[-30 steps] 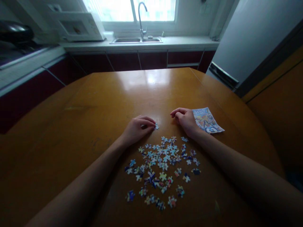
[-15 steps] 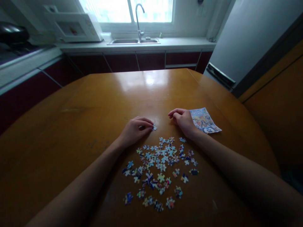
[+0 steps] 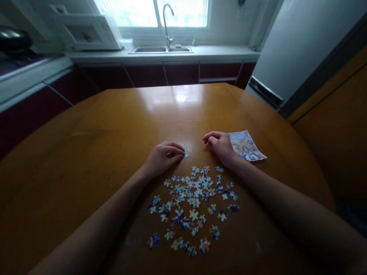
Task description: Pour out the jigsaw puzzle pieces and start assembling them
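Observation:
My left hand (image 3: pixel 164 157) rests on the table, thumb and forefinger pinched on a small pale-blue jigsaw piece (image 3: pixel 186 154). The fingertips cover part of that piece. To the right, my right hand (image 3: pixel 220 146) lies with its fingers loosely curled together, and no piece shows in them. Its wrist is beside a printed picture sheet (image 3: pixel 247 147), partly covering the sheet's left side. Between my forearms, many loose jigsaw pieces (image 3: pixel 197 193) are scattered, pale blue ones mostly toward the top and darker, multicoloured ones lower down.
The wooden table (image 3: pixel 129 122) has a rounded edge and reflects the window light. Beyond it are a counter with a sink (image 3: pixel 149 49) and tap (image 3: pixel 168 26), and a white microwave (image 3: pixel 88 34). A tall fridge (image 3: pixel 289 49) stands at the right.
The whole view has shifted very slightly. Both hands, the pinched jigsaw piece and the scattered pieces keep their places on the table.

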The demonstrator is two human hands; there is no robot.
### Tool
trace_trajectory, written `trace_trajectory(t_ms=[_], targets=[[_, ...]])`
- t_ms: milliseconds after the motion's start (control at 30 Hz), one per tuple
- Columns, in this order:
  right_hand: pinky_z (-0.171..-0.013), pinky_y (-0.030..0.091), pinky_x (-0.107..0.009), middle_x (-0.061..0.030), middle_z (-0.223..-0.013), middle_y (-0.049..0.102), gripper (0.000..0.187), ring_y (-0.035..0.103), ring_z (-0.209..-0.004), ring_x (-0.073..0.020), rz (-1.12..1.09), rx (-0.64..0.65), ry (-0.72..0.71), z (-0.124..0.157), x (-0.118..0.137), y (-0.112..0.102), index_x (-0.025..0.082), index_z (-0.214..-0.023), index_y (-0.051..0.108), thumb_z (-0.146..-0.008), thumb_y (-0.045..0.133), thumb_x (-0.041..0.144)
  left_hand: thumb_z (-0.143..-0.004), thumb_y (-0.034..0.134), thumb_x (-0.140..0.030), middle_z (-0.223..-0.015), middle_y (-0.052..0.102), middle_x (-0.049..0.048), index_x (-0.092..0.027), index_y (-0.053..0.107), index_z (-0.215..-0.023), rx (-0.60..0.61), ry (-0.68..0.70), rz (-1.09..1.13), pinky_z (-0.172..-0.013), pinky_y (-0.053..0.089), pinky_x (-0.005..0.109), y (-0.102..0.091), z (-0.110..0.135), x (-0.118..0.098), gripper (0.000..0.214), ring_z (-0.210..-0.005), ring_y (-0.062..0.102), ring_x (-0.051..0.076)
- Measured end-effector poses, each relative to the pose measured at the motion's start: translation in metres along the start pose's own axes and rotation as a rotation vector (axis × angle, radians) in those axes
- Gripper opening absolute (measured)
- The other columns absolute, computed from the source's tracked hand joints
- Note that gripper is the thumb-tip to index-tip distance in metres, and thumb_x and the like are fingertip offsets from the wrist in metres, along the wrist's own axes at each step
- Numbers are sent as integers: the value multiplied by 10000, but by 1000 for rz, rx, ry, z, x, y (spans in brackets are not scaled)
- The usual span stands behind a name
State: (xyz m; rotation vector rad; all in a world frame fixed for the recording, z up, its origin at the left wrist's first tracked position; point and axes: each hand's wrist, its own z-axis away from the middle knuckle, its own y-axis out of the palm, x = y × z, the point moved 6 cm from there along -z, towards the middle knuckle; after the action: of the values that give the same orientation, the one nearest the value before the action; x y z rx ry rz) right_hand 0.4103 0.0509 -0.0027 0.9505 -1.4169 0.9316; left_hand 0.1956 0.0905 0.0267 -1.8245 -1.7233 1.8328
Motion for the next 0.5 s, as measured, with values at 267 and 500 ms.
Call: trace_trajectory(t_ms=[267, 500], targets=[[-511, 380, -245, -39, -688, 665, 215, 504, -563, -112, -6, 6, -2, 0, 1, 0, 163, -701, 726, -679, 515, 193, -871, 688, -290, -974, 765, 47, -245, 794, -868, 5, -5, -10, -827, 552, 355, -1, 0, 0, 115, -892, 686, 192], [-507, 377, -237, -32, -691, 667, 217, 506, -559, -110, 5, 7, -3, 1, 3, 0, 164, -701, 724, -678, 510, 194, -867, 690, -301, -974, 764, 48, -248, 799, -868, -2, -6, 1, -822, 557, 346, -1, 0, -2, 121, -900, 686, 199]])
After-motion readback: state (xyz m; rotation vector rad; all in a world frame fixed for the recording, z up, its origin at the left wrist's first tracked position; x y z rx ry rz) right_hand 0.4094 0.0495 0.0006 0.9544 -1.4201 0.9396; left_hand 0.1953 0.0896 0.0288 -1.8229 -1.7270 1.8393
